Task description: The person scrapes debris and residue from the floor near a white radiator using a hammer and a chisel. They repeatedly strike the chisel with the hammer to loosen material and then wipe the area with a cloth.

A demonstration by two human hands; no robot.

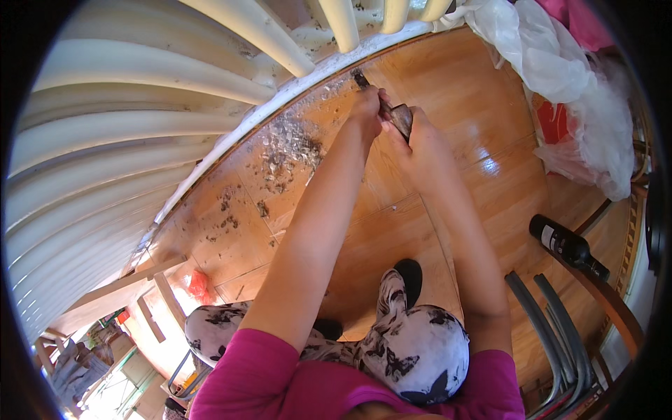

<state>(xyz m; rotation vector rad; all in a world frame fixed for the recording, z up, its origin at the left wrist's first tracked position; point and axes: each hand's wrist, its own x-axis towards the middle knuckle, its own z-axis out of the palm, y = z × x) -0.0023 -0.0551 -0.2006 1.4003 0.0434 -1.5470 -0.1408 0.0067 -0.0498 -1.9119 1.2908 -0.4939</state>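
Observation:
My left hand (pixel 369 110) is closed around a narrow tool with a dark tip (pixel 360 78), which points at the foot of the white slatted wall. Beside it, my right hand (pixel 422 143) grips a worn, brownish block-like part (pixel 401 120), its thumb lying along the near side. Whether this part and the dark tip belong to one tool cannot be made out, since my fingers cover the join. Left of my left forearm, a heap of grey flakes and crumbs (pixel 287 150) lies on the wood-patterned floor (pixel 378 234).
Cream slats (pixel 119 126) curve along the left and top, ending at a whitish bottom rail (pixel 203 168). At right are clear plastic sheeting (pixel 588 126), a dark bottle (pixel 568 245) and grey metal tubes (pixel 556 336). A red plastic bag (pixel 198 285) sits near a wooden frame (pixel 115 297).

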